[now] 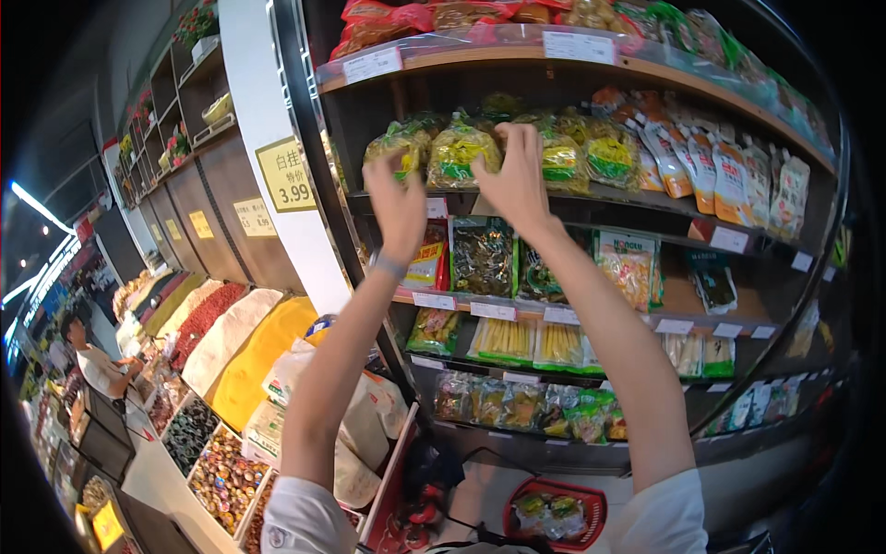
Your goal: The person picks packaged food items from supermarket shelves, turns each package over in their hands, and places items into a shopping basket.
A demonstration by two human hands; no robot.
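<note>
Both arms reach up to a store shelf lined with clear plastic bags bearing yellow and green labels. My left hand (pixel 398 208) is in front of the leftmost bag (pixel 403 145), fingers spread and slightly blurred; whether it touches the bag cannot be told. Between the hands sits another bag (pixel 462 154) with a yellow-green label. My right hand (pixel 519 176) is raised with thumb and fingers apart, its thumb at that bag's right edge and its fingertips before the gap beside a further bag (pixel 564 163). Neither hand plainly grips anything.
Orange and white spouted pouches (pixel 699 163) stand right on the same shelf. Packaged foods fill lower shelves. A red shopping basket (pixel 601 516) with bags inside is on the floor. Bins of bulk grains (pixel 239 332) lie left, beside a dark shelf post (pixel 332 166). A person (pixel 104 363) stands far left.
</note>
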